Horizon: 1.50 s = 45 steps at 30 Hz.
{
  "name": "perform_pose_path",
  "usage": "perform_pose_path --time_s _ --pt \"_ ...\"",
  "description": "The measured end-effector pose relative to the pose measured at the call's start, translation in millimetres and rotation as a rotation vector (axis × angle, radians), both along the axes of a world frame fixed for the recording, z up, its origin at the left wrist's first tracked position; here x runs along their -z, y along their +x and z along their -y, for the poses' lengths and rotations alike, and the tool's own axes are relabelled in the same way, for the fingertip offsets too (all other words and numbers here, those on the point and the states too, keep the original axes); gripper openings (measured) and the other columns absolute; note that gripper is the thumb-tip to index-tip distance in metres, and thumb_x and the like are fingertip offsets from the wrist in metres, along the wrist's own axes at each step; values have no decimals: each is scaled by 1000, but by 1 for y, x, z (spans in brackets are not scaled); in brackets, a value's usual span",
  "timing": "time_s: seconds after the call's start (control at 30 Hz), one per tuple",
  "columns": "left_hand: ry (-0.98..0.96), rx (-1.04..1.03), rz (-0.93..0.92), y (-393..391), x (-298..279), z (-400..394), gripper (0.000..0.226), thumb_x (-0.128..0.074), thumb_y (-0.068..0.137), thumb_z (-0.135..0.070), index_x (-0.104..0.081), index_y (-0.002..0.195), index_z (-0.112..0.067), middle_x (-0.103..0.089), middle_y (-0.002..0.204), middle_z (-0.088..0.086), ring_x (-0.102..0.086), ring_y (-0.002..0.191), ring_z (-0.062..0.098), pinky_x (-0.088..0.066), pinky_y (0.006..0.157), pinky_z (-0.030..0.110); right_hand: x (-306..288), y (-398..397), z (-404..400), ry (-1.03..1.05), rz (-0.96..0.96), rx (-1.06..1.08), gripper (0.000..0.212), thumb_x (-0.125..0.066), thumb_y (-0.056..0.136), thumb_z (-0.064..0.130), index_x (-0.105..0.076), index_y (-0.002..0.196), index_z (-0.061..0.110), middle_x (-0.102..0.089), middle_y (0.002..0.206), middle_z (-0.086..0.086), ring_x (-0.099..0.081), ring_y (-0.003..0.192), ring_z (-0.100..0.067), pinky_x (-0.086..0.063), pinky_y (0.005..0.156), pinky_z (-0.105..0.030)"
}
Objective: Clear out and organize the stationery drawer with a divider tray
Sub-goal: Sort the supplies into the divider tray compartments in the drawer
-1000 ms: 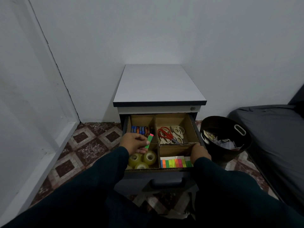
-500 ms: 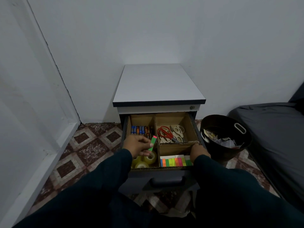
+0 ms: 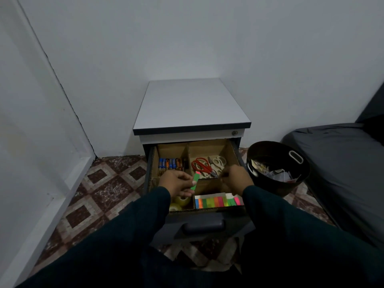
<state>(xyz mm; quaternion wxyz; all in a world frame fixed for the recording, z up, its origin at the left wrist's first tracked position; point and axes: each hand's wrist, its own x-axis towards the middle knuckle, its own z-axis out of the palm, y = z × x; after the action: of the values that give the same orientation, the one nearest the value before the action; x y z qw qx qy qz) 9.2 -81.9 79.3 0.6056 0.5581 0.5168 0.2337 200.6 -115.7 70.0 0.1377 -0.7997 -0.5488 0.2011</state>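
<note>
No writing is legible anywhere. The left hand (image 3: pixel 176 182) pinches a small green sticky-flag pad with a pink tip (image 3: pixel 195 180) above the cardboard divider tray (image 3: pixel 188 149). The right hand (image 3: pixel 236 179) has left the tray's front edge and reached toward the pad; whether its grip is closed, I cannot tell.

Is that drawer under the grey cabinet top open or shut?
Open. The drawer is pulled out, showing its cardboard divider tray with batteries, scissors and coloured sticky tabs.

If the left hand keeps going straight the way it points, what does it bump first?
Probably the right hand. The left hand holds a green sticky strip pointing right across the drawer; depth is unclear, so it might pass.
</note>
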Motion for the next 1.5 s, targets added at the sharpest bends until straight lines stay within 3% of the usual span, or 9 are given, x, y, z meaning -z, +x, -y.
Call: perform_pose_path --time_s 0.17,0.23,0.3,0.37,0.63,0.87,1.03,1.2,1.5 --pt "-17 7 4 16 0 4 19 -63 85 0 -59 104 1 -62 82 11 -64 62 15 -55 51 17 -9 -10 0 187 -182 -137 22 -53 94 11 -70 109 12 -66 117 -6 -50 62 -2 -43 59 -14" --pt "-16 9 1 21 0 5 18 -62 86 0 -59 103 0 -62 82 10 -63 62 15 -55 51 17 -11 -12 2 201 -173 -159 25 -51 95 11 -68 113 13 -65 120 -6 -60 81 -10 -48 68 -20" --pt "-11 10 -11 25 0 5 20 -63 86 -1 -59 105 1 -62 82 10 -64 64 16 -55 52 17 -13 -12 4 211 -141 -172 27 -50 96 12 -67 116 15 -63 124 -5 -59 108 -16 -48 88 -27" --pt "-8 14 -20 28 0 5 21 -63 86 -2 -60 106 1 -62 83 10 -64 65 17 -55 53 17 -11 -10 5 223 -114 -188 27 -50 96 13 -67 118 16 -63 126 -3 -57 116 -16 -44 96 -27" --pt "-25 29 -14 38 3 4 21 -63 86 0 -60 107 1 -61 82 10 -64 61 14 -55 51 17 -4 -2 7 228 -26 -224 28 -51 96 18 -65 120 21 -64 125 0 -58 115 -16 -46 99 -33" --pt "-50 52 3 48 6 2 9 -63 85 0 -59 85 -7 -62 80 11 -64 59 15 -56 51 18 -2 5 10 234 -7 -232 27 -52 95 15 -67 117 17 -65 122 -4 -60 112 -19 -47 98 -37" --pt "-59 52 -2 57 9 0 16 -62 85 2 -58 100 -4 -61 78 11 -64 50 11 -55 49 19 -2 11 13 218 4 -221 28 -51 95 14 -66 119 16 -64 123 -5 -58 114 -20 -46 99 -34" --pt "-49 111 -52 63 13 1 12 -64 86 -3 -57 83 -13 -63 78 8 -64 56 13 -56 50 20 -5 18 16 192 -9 -225 29 -49 97 14 -65 120 16 -63 125 -5 -57 115 -18 -43 99 -27" --pt "-51 141 -170 86 32 1 12 -69 83 -9 -60 79 -14 -59 74 3 -56 62 11 -52 54 20 10 58 9 121 -112 59 29 -58 90 12 -58 118 2 -56 121 -16 -56 109 -28 -45 93 -34"
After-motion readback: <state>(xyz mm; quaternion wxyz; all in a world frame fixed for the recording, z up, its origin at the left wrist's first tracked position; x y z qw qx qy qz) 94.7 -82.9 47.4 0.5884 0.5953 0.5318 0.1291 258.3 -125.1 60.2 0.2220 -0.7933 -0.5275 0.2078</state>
